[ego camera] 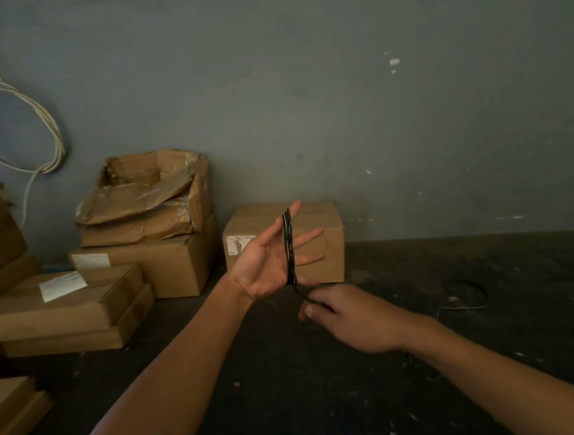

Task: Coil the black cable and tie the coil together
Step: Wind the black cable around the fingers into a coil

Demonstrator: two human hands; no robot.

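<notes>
- Up front, the left hand (268, 260) is raised with its palm turned inward and its fingers spread wide and straight.
- The black cable (288, 248) is wound in several turns around that hand, running from the thumb-side top down across the base of the fingers to the lower edge of the palm.
- Just below the left hand, a short length of the cable leaves the coil and runs down into the right hand (348, 315).
- The right hand sits lower and to the right, back of the hand up, with thumb and fingers pinched closed on that free end.
- Behind the hands, a closed cardboard box (321, 235) stands on the dark floor (327, 403) against the grey wall (337, 93).
- At the floor's left edge lie more stacked boxes (149, 228), the top 1 crumpled and open.
- A loop of white cable (14, 129) hangs on the wall at the upper left.
- A thin wire (465, 294) lies on the floor to the right.
</notes>
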